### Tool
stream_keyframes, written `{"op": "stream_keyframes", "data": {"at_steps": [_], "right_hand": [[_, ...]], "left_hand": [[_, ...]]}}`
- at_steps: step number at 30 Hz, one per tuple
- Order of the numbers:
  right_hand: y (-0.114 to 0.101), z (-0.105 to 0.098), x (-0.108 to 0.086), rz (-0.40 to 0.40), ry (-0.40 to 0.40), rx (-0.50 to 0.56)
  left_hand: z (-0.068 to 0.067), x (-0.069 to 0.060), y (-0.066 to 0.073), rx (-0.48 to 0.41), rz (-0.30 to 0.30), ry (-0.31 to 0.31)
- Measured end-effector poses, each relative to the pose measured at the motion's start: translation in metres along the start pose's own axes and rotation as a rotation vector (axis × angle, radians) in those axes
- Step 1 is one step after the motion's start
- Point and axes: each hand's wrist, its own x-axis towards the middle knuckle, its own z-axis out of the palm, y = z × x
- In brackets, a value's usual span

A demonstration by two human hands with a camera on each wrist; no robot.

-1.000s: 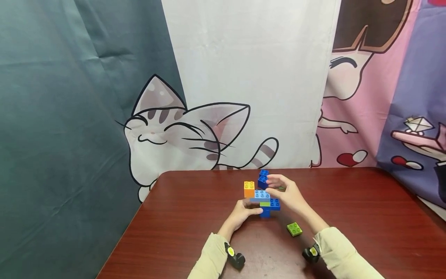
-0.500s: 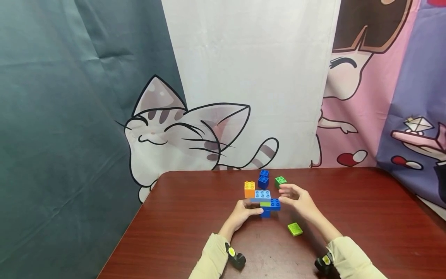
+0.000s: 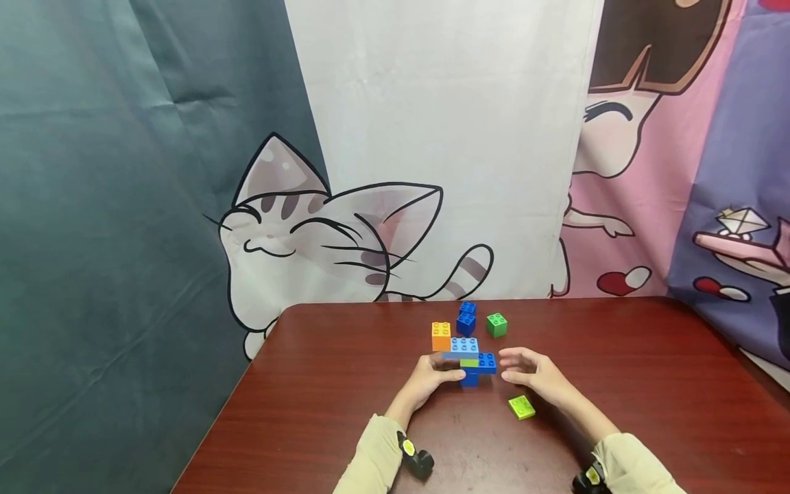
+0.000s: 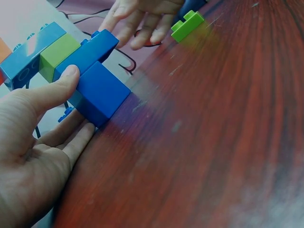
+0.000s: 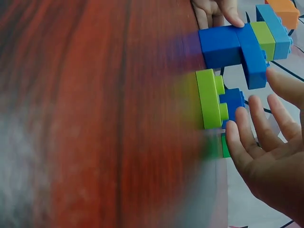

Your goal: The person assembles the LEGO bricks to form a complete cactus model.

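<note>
A stack of toy building bricks stands on the table; from the bottom it shows a blue brick [image 4: 104, 92], a blue crosspiece [image 3: 487, 362], a lime layer [image 4: 59, 56], a light blue brick [image 3: 464, 345] and an orange brick [image 3: 441, 335] at its left end. My left hand [image 3: 427, 379] grips the stack low on its left side, thumb in front and fingers behind. On the right, my right hand [image 3: 538, 377] hovers beside the crosspiece with loosely bent fingers and holds nothing. Whether its thumb touches the crosspiece, I cannot tell. Nearer me lies a flat lime brick [image 3: 522, 407].
Behind the stack sit dark blue bricks [image 3: 466, 322] close to the far table edge. A green brick [image 3: 496, 324] stands to their right. The reddish-brown table [image 3: 296, 398] reaches back to hanging printed cloths [image 3: 432, 123].
My right hand has drawn back from over the rear bricks, moving right and toward me, so the green brick now shows fully. The left hand and the stack keep their place.
</note>
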Motion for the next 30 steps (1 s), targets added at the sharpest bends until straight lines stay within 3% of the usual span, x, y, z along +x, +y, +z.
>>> {"op": "stream_keyframes", "data": {"at_steps": [12, 17, 23, 30], "right_hand": [[0.008, -0.006, -0.004, 0.022, -0.135, 0.012], [0.012, -0.010, -0.009, 0.057, -0.263, 0.011], [0.017, -0.013, -0.009, 0.030, -0.389, 0.047], [0.021, -0.020, -0.008, 0.048, -0.416, 0.029]], "left_hand": [[-0.003, 0.000, -0.002, -0.017, 0.024, -0.020], [-0.003, -0.001, -0.006, 0.012, 0.064, -0.039], [-0.002, -0.002, -0.003, -0.016, 0.020, -0.008], [0.000, 0.000, -0.001, -0.022, 0.004, -0.006]]}}
